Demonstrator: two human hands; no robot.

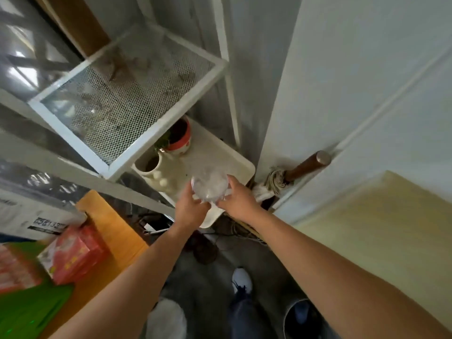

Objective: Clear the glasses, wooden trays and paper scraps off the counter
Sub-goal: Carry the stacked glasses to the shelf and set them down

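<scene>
Fingers [195, 200] of both hands clasp a blurred clear glass [209, 185], its base hidden.

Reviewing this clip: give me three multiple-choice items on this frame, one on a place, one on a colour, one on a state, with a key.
1. Where is the clear glass?
A. over the white tray
B. on the mesh shelf
C. on the floor

2. What colour is the rim of the small plant pot?
A. blue
B. red
C. black

3. How is the glass held?
A. by the left hand alone
B. by nobody
C. between the left hand and the right hand

Key: 1 A, it hangs above the tray; 2 B, the rim shows red; 3 C, fingers flank both sides.
</scene>
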